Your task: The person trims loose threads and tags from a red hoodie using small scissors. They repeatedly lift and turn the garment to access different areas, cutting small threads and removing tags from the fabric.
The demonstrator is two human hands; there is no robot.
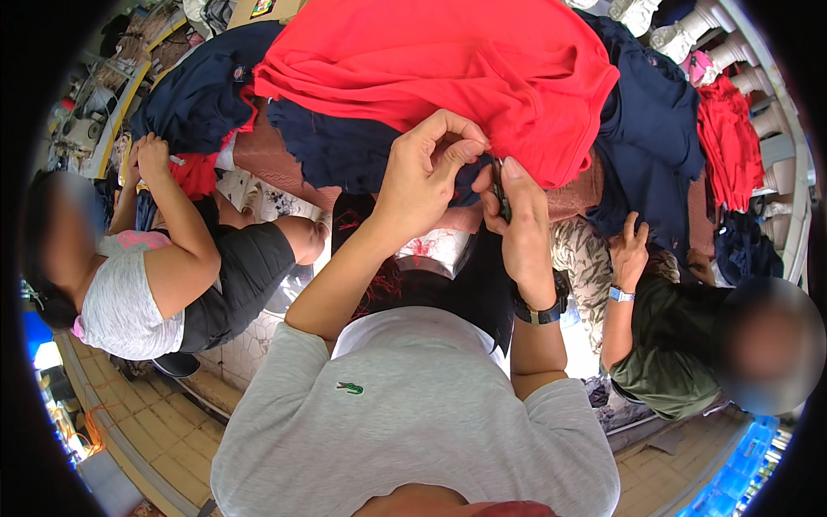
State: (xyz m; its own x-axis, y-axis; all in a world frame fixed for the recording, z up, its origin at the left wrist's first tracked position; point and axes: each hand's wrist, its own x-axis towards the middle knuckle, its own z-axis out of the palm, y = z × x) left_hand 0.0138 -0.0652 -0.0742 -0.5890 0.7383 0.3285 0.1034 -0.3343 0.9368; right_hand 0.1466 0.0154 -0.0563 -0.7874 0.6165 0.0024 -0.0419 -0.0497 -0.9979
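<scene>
A large red garment [431,52] is spread over the pile in front of me, its near edge hanging in folds. My left hand [424,172] is closed, thumb and forefinger pinched at that edge; a thread there would be too small to make out. Just to the right, my right hand [524,224] wraps round small dark thread snips [500,185], which point up toward the pinched spot. The tips of the snips are close to the left fingertips and partly hidden by the cloth. Beneath the red garment lies a navy garment [323,146].
Navy garments lie to the left [194,90] and right [646,129] on the brown-covered table [276,168]. One person sits at left, hands on navy cloth; another at right has a hand by navy cloth. Red clothes [728,142] hang near white balusters [689,34]. Red thread scraps lie below.
</scene>
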